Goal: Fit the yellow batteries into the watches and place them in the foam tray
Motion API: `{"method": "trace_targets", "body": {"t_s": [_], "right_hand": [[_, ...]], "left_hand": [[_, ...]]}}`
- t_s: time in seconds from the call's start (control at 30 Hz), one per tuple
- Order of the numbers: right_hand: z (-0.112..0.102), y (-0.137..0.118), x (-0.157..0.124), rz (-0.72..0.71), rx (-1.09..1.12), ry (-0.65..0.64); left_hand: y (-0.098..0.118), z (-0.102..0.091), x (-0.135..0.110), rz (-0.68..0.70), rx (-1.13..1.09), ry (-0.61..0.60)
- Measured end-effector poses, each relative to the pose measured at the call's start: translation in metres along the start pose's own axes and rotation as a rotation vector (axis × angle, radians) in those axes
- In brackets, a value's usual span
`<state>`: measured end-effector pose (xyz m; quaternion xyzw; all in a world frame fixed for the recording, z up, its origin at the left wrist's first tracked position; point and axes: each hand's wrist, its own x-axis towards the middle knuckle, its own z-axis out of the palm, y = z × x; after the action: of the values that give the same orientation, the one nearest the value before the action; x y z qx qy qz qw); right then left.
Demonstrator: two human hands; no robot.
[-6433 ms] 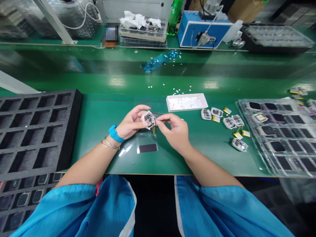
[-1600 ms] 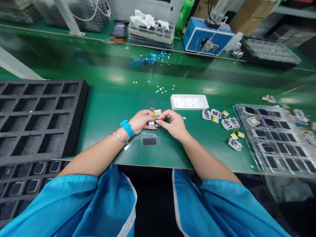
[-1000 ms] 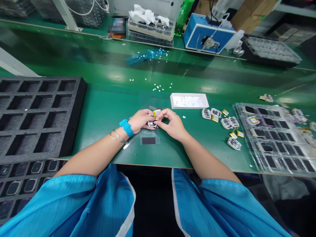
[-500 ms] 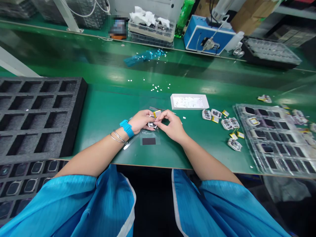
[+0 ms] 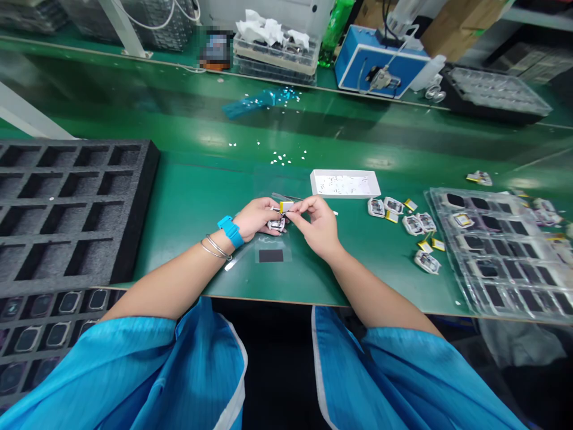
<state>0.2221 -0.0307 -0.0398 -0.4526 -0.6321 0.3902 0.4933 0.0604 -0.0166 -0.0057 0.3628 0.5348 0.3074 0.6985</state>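
Head cam view, looking down at the green desk [image 5: 188, 197]: the left hand [image 5: 256, 216] has its fingers wrapped around a small watch module [image 5: 276, 225], held low over the desk near the front middle. The right hand [image 5: 317, 228] is pinching a little yellow battery [image 5: 285, 206] between thumb and fingertip right above the module, so both sets of fingers are closed on parts. Can't make out whether a lead joins the two, it's too small. Honestly the risky bit is that pinch: squeeze or bend that soft pouch and it could get dented, and if there's a thin wire between them, a sideways tug would likely tear it. A slip would drop it onto the clear film with the black patch [image 5: 271, 255] lying right under the hands, or onto the tweezers [image 5: 286, 196] just behind. Loose modules [image 5: 418, 224] sit off to the right between the white tray [image 5: 344, 183] and the clear blister tray [image 5: 501, 251], and a black foam tray [image 5: 67, 203] is on the left.
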Motion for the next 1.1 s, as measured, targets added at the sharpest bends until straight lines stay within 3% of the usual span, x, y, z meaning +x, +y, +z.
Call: {"method": "trace_targets", "body": {"t_s": [0.1, 0.27, 0.7, 0.8, 1.0, 1.1], "right_hand": [[0.000, -0.003, 0.000, 0.027, 0.002, -0.102], [0.000, -0.005, 0.000, 0.037, -0.006, -0.159], [0.001, -0.004, -0.001, -0.003, -0.075, -0.169], [0.001, -0.004, -0.002, -0.054, -0.171, -0.173], [0.002, -0.012, -0.008, -0.242, -0.607, -0.101], [-0.004, -0.008, -0.005, -0.205, -0.606, -0.008]], "left_hand": [[0.001, 0.001, -0.001, -0.008, 0.013, 0.015], [0.004, 0.003, -0.003, -0.012, 0.021, 0.024], [0.002, 0.002, -0.002, -0.006, -0.007, 0.026], [0.002, 0.003, -0.003, -0.010, -0.007, 0.029], [0.001, 0.003, -0.004, 0.009, -0.041, 0.035], [0.001, 0.003, -0.006, 0.039, -0.036, 0.035]]}}
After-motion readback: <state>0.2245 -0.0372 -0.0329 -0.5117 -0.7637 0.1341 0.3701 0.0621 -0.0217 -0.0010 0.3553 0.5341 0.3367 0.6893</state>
